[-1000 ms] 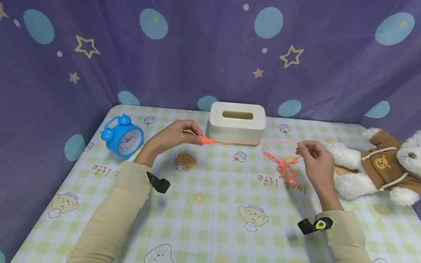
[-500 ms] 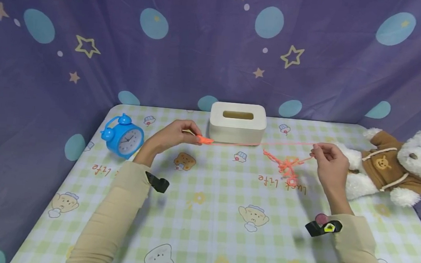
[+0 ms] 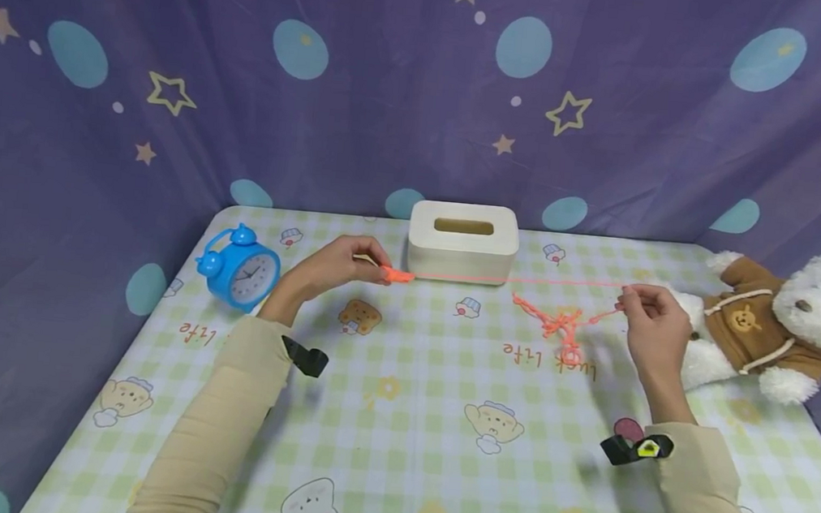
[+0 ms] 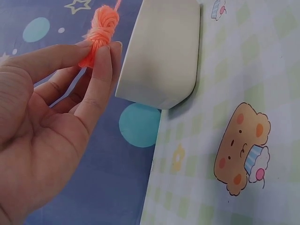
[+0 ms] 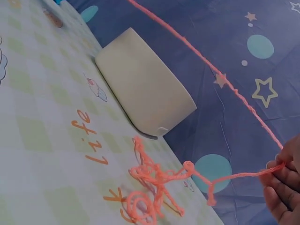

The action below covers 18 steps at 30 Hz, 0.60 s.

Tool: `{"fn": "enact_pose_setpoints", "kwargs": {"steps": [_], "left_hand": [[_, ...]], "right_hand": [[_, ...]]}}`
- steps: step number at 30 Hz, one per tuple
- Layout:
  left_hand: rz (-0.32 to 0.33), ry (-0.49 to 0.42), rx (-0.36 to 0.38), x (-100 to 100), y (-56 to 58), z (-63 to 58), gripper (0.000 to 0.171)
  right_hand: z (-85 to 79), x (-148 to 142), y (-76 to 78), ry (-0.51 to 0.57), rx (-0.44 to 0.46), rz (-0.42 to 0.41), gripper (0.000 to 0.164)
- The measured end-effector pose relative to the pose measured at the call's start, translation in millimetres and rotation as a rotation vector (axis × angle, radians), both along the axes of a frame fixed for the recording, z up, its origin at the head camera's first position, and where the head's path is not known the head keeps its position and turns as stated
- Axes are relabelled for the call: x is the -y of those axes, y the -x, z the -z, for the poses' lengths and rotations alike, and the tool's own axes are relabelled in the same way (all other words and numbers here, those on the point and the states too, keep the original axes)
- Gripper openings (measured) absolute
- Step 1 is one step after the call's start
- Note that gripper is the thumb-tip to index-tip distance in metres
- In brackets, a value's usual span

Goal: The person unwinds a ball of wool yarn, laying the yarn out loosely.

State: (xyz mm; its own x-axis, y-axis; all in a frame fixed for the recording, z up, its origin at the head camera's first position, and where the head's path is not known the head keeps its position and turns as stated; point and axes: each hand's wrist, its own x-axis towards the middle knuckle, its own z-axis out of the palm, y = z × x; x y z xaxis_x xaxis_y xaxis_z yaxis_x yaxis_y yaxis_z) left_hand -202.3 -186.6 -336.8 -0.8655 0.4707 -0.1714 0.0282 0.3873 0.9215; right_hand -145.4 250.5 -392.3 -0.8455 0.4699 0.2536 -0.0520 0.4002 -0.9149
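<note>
My left hand (image 3: 346, 263) pinches a small wound bundle of orange yarn (image 4: 102, 30) between thumb and fingertips, above the table. From the bundle a single yarn strand (image 3: 526, 280) runs nearly straight across to my right hand (image 3: 657, 327), whose thumb and fingers pinch it. Below the right fingers the strand continues down to a loose, knotted tangle of the same orange yarn (image 5: 159, 176), which lies partly on the tablecloth. In the right wrist view only the fingertips of that hand show, at the right edge.
A cream tissue box (image 3: 462, 253) stands at the back, just behind the strand. The blue alarm clock (image 3: 244, 270) is beside my left wrist. To the right lies a white teddy bear (image 3: 764, 320) in a brown hoodie, close to my right hand. A checked tablecloth (image 3: 408, 452) covers the table.
My right hand has moved to the right, toward the teddy bear, and the strand between the hands has lengthened. The left hand has stayed nearly still with the bundle.
</note>
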Motion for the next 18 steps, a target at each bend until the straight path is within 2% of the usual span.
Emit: {"fn": "enact_pose_setpoints", "kwargs": {"steps": [2,3,7,13,18], "left_hand": [[0.0,-0.002,-0.009,0.1,0.0,-0.7,0.02],[-0.002,-0.006,-0.011,0.0,-0.1,-1.0,0.02],[-0.002,-0.013,-0.022,-1.6,0.0,-2.3,0.019],[0.004,-0.037,-0.023,-8.6,-0.6,-3.4,0.017],[0.028,-0.073,-0.019,-15.3,-1.6,-2.6,0.016]], "right_hand": [[1.1,-1.0,-1.2,-0.036,0.049,-0.021,0.024],[1.3,-1.2,-2.5,-0.091,0.084,-0.035,0.028],[4.1,-2.2,-6.5,-0.201,0.188,-0.126,0.034],[15.4,0.7,-9.3,-0.348,0.26,-0.254,0.036],[25.0,8.1,-10.1,-0.392,0.282,-0.347,0.031]]}}
